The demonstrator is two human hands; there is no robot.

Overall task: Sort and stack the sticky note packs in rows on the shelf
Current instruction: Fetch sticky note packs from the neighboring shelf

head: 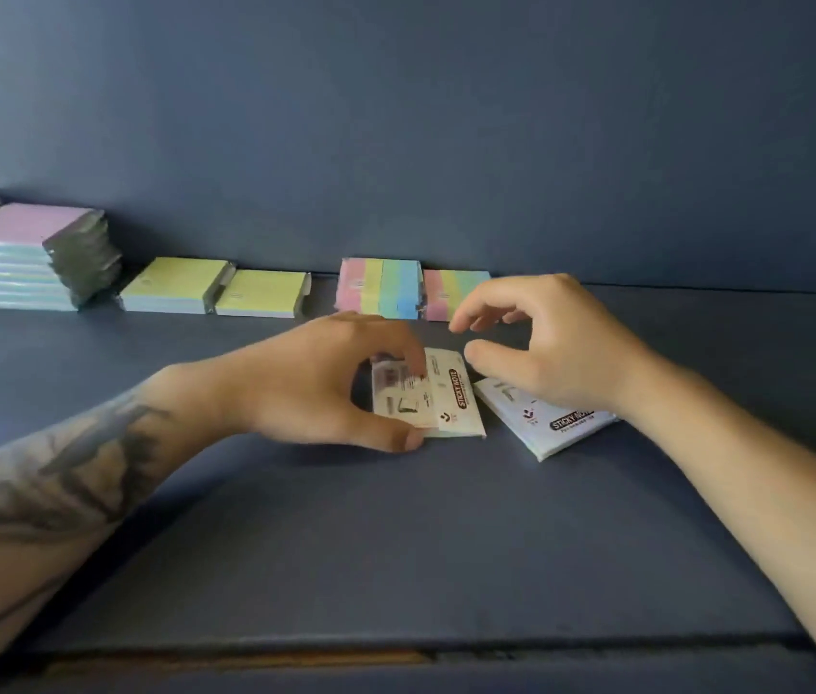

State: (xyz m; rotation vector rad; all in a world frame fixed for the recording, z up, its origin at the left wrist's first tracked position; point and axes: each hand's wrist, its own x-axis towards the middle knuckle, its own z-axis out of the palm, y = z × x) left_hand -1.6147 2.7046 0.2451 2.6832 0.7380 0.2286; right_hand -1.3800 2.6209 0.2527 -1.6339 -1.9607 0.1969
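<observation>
Gripping flat white pack (glossy wrap) | left hand | right hand loose

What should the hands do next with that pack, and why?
Probably lift the pack the left hand pinches and carry it back to the row by the wall; it lies label-up, away from the striped packs. The right hand hovers, holding nothing.

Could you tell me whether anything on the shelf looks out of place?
Two label-side-up packs lie askew mid-shelf, outside the back row: one held by the left hand, another angled under the right hand.
</observation>
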